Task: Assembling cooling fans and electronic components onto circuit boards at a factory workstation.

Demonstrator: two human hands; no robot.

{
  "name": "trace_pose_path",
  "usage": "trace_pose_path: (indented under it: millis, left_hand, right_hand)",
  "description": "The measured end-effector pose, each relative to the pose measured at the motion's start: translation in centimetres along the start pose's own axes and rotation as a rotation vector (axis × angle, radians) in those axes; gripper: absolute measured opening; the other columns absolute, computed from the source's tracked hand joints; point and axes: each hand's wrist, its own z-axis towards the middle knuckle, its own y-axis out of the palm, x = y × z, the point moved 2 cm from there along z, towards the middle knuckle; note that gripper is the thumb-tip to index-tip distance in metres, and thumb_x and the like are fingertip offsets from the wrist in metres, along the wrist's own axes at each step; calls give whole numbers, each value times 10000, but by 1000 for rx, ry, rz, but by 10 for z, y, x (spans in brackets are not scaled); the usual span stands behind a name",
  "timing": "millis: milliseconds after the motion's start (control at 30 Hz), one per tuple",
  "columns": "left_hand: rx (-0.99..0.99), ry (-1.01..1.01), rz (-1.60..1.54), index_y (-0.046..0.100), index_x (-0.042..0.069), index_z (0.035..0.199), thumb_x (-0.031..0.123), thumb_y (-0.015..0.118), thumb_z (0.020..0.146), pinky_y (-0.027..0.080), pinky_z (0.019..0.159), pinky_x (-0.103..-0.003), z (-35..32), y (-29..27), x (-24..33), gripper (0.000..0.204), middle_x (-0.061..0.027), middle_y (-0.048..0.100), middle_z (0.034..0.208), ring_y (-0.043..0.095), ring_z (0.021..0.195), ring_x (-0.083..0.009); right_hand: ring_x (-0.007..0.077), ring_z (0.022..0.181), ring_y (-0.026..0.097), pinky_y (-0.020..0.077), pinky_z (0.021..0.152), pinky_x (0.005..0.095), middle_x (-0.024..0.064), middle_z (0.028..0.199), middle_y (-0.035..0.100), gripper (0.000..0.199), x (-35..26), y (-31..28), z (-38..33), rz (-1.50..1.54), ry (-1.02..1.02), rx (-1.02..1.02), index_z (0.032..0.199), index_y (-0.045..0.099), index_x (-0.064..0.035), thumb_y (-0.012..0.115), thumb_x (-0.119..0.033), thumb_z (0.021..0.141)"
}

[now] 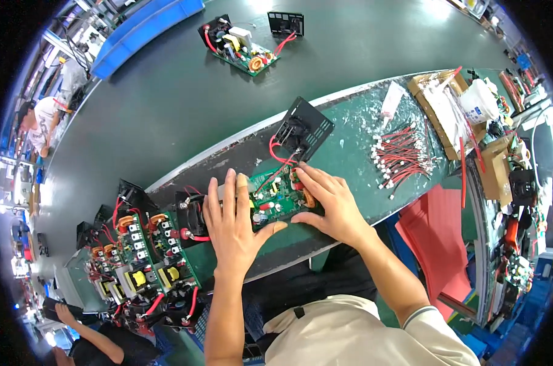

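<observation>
A green circuit board (274, 206) with coils and wires lies on the near bench between my hands. My left hand (232, 229) lies over its left end, fingers straight and close together, thumb apart toward the near edge. What is under the palm is hidden. My right hand (332, 204) grips the board's right end, fingertips at the far side by a copper coil (309, 198), thumb at the near side. Red wires (278, 150) join the board to a black vented panel (315, 128) tilted up behind it. A black fan part (190, 213) is beside my left hand.
Several similar boards (136, 250) stand packed at the left. Red-and-black wire leads (401, 155), a white tube (391, 100) and a cardboard box (435, 113) are on the right. Beyond are another board assembly (243, 52) and a blue bin (142, 33). Red sheets (435, 238) hang at the lower right. Other people are at the left.
</observation>
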Motion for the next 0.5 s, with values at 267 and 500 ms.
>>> trace_pose_path:
  millis: [267,500]
  left_hand:
    - [37,-45,49,451,55,1436,649,659,759,275,1080,-598,-5,10,-3,924,-97,417,1510,380,1359,-404]
    - [55,-64,77,486,73,1414,662,621,788,252,1094,-584,-2,9,-1,870,-80,454,1485,399,1355,-382]
  right_hand:
    - [299,1261,549,405,1025,409,131,1445,518,821,-2,9,3,-16,79,9,1395,521,-59,840,-333,690]
    - [280,1229,584,438,975,387,135,1389,570,773,-4,13,7,-38,79,90,1349,566,-45,847,-310,679]
